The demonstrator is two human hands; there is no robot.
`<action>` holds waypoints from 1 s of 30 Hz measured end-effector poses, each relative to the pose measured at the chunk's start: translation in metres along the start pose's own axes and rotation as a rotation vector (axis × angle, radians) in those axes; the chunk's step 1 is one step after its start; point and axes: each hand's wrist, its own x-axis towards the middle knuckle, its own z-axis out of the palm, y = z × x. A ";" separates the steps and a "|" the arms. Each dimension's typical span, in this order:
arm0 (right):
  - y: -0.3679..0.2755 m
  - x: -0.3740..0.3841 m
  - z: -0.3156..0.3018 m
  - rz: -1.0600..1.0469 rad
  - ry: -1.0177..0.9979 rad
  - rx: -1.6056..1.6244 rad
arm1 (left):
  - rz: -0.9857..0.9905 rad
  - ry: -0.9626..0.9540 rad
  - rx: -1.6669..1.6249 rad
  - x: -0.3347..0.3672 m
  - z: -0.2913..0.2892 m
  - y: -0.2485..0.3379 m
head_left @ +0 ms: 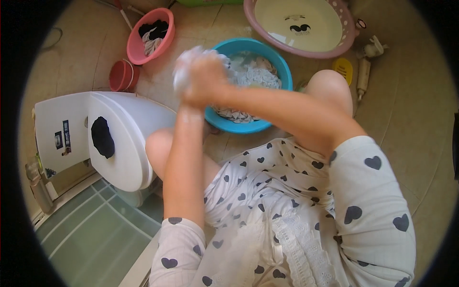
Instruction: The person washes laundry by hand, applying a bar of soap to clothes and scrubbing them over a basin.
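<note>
My left hand (192,97) and my right hand (210,74) are pressed together, both closed around a white soapy cloth (184,67). Motion smears the fingers, and my right hand partly covers the left. Just right of them is a blue basin (285,71) on the floor, with wet, light-coloured laundry (258,78) and sudsy water inside. The cloth is held above the floor at the basin's left rim. My right forearm crosses over the basin and hides part of the laundry.
On the left, a white toilet (129,158) has a black cloth (102,137) on its lid. Beyond it stand a red bucket (122,76) and a pink basin (135,52) of clothes. A large pink basin (351,33) holds water at the back, near a yellow soap dish-like piece (343,68).
</note>
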 end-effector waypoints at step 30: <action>0.080 0.028 0.019 0.358 0.238 -0.024 | 0.258 -0.032 0.107 -0.010 0.027 0.020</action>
